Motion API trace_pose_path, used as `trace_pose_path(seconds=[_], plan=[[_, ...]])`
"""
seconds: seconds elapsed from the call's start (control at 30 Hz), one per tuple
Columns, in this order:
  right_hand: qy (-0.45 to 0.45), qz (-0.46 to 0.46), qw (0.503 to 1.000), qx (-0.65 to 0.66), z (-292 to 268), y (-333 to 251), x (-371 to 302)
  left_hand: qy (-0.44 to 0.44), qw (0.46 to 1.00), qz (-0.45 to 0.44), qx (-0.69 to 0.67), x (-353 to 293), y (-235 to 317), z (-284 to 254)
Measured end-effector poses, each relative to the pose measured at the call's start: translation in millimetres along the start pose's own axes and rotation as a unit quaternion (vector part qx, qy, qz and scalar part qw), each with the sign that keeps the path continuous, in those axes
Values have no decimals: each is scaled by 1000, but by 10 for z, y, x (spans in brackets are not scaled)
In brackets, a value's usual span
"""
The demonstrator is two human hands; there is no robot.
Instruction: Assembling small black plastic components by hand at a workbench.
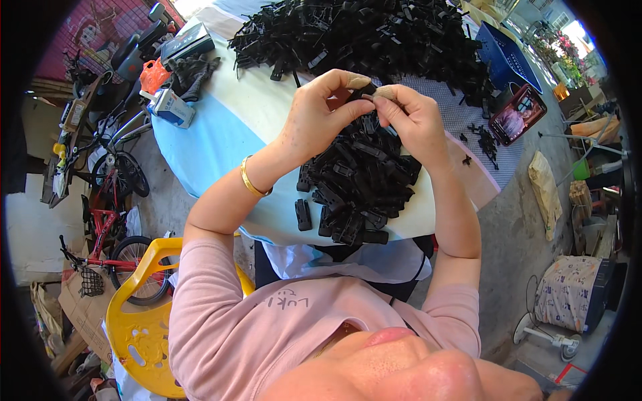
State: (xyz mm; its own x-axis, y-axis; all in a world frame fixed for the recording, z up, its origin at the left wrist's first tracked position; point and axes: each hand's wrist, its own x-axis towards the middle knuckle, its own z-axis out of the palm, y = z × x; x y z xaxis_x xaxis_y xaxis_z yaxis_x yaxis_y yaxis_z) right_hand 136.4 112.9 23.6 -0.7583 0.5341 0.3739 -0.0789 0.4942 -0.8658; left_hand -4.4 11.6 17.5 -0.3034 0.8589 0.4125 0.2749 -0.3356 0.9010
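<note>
My left hand and my right hand meet above the round table, both closed in a pinch. Between their fingertips is a small black plastic part, mostly hidden by the fingers. Tan coverings wrap some of the fingertips. Below the hands lies a heap of black plastic pieces, oblong and clip-like, with a single piece lying apart at its left. Beyond the hands spreads a much larger pile of thin black plastic parts.
The table's cloth is pale blue and cream. At the right stand a phone showing a picture and a blue basket; small black bits lie nearby. A white-and-blue carton sits at the left edge. A yellow chair stands beside me.
</note>
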Motion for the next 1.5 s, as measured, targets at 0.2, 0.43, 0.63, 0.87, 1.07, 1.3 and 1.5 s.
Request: trace_pose_path(seconds=[0.2, 0.43, 0.63, 0.87, 1.07, 1.3, 1.5], plan=[[-13, 14, 1000, -25, 40, -44, -18, 22, 995, 58, 79, 12, -106, -25], [-57, 53, 997, 24, -64, 91, 62, 40, 955, 204, 210, 49, -35, -23], [77, 55, 967, 235, -471, 270, 167, -169, 983, 71, 24, 87, 99, -125], [209, -89, 963, -146, -305, 558, 242, -76, 943, 35, 323, 590, -449, -367], [203, -79, 964, -152, -292, 569, 216, -212, 697, 250, 638, 785, -823, 13], [199, -73, 966, -149, -314, 541, 211, -23, 938, 171, 301, 801, -563, -176], [132, -4, 990, -39, -174, 453, 195, 3, 978, -77, -193, 513, -440, -227]])
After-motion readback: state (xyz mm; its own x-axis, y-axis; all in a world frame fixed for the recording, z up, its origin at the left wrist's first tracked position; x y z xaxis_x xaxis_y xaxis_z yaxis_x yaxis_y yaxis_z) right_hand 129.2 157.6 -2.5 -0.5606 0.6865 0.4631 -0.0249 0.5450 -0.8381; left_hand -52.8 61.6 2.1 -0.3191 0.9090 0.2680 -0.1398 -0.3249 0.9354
